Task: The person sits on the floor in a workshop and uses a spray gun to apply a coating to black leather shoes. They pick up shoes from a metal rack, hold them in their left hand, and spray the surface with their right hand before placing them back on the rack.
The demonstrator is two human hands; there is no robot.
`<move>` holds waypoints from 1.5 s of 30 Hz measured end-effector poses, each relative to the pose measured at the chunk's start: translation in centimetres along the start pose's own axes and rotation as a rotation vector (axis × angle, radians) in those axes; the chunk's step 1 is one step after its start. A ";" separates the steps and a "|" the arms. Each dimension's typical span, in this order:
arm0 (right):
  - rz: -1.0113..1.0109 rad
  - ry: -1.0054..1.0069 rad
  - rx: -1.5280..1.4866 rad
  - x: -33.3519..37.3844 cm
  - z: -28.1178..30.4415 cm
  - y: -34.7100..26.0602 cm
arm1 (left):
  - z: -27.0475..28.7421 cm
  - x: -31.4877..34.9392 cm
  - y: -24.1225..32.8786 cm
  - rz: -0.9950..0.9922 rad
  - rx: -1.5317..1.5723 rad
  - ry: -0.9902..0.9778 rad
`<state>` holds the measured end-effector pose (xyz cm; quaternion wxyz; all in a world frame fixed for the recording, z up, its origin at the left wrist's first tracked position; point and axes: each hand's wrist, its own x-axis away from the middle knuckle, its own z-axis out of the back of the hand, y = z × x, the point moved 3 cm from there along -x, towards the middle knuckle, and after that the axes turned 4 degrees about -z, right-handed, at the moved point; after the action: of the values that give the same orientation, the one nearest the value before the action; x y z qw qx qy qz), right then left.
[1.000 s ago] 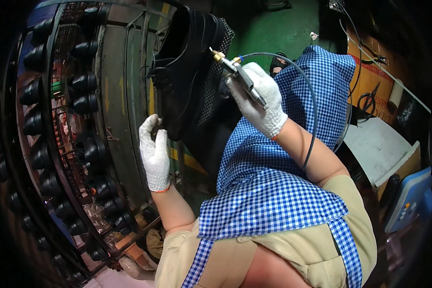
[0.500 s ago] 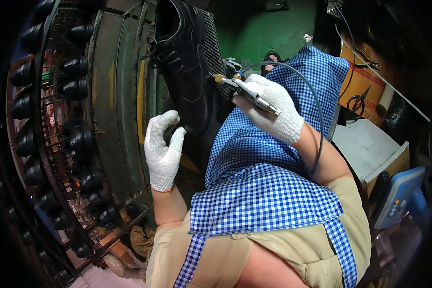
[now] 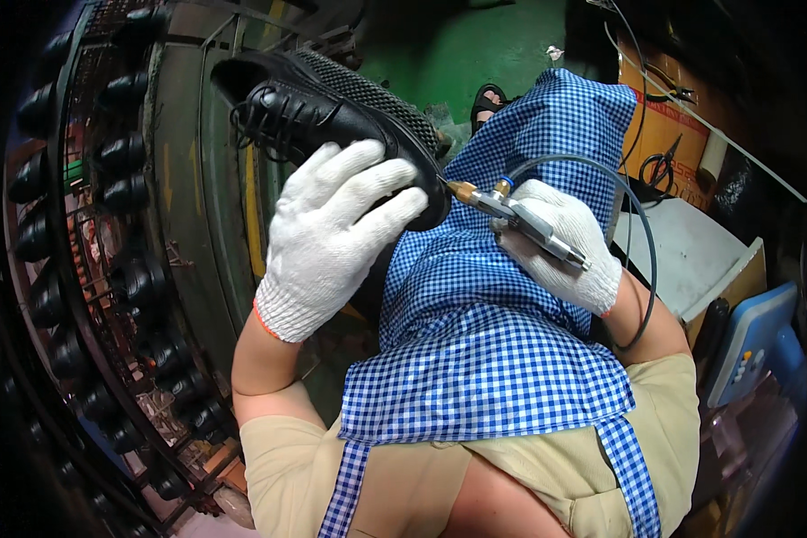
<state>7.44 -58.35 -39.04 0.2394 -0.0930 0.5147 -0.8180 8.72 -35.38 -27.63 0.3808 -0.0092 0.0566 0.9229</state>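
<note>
Right hand (image 3: 565, 238) grasps a metal gun (image 3: 536, 228); left hand (image 3: 318, 220) lies over the shoe (image 3: 327, 115), its grip I cannot tell. If the shoe slips, nozzle (image 3: 463, 191) may scratch it.

The shoe (image 3: 363, 130) is black, its laces (image 3: 282, 112) too, beside a flecked grey-and-black strip (image 3: 372, 88). The left glove (image 3: 318, 224) and right glove (image 3: 576, 244) are white, the left edged in orange. The silver tool (image 3: 538, 227) has a brass-coloured nozzle (image 3: 464, 192) and (a small bright touch) a blue collar (image 3: 504, 185). The apron (image 3: 484, 377) is blue-and-white check, the shirt (image 3: 287, 457) beige, the floor (image 3: 475, 54) green.
</note>
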 end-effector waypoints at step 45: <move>0.009 0.636 -0.037 -11.1 -1.7 3.7 | -1.5 -16.9 -10.2 0.601 -0.274 -0.306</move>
<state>17.49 -52.91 -42.00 0.0684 0.1652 0.5788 -0.7956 27.89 -40.21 -29.07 0.0917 0.0949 -0.1250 0.9833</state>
